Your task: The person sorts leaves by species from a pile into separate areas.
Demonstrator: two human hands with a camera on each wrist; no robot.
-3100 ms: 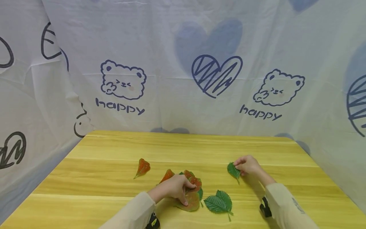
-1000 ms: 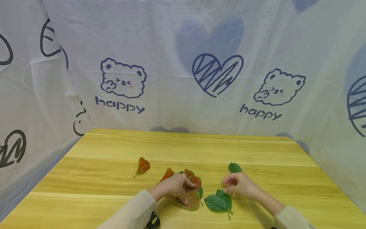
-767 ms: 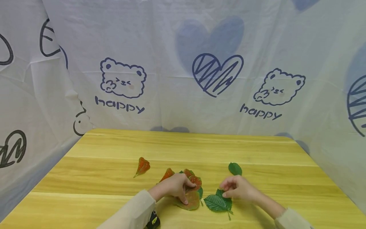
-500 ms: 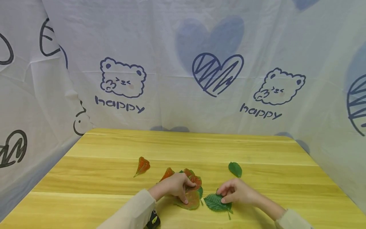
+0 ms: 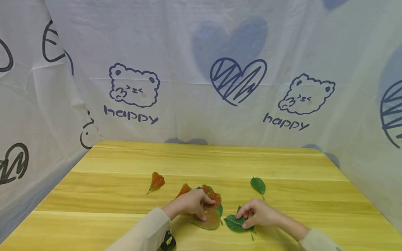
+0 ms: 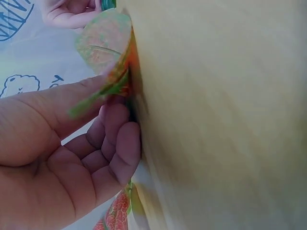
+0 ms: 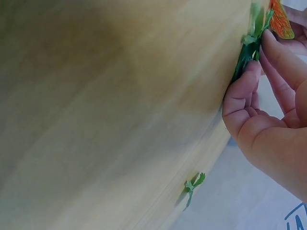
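Observation:
My left hand point(image 5: 191, 203) rests over a cluster of artificial leaves, its thumb and fingers pinching a faded red-green leaf point(image 5: 211, 219); the leaf's stem point(image 6: 86, 106) sticks out by the thumb in the left wrist view. A speckled red leaf point(image 5: 214, 200) lies under the index fingertip, and others in the cluster are partly covered. My right hand point(image 5: 261, 213) pinches a serrated green leaf point(image 5: 233, 223) from above, at the overlapping green pair. In the right wrist view the green leaf stems point(image 7: 256, 36) stand at the thumb tip of that hand.
A single green leaf point(image 5: 258, 185) lies beyond the right hand. To the far left lies a red leaf point(image 5: 156, 182); an orange-red one point(image 5: 184, 190) shows behind the left wrist. The wooden table point(image 5: 125, 158) backs onto a printed white cloth point(image 5: 188, 115).
My right hand has let go of the single green leaf at the back right and come nearer and leftward, down onto the green pair. My left hand has stayed in place.

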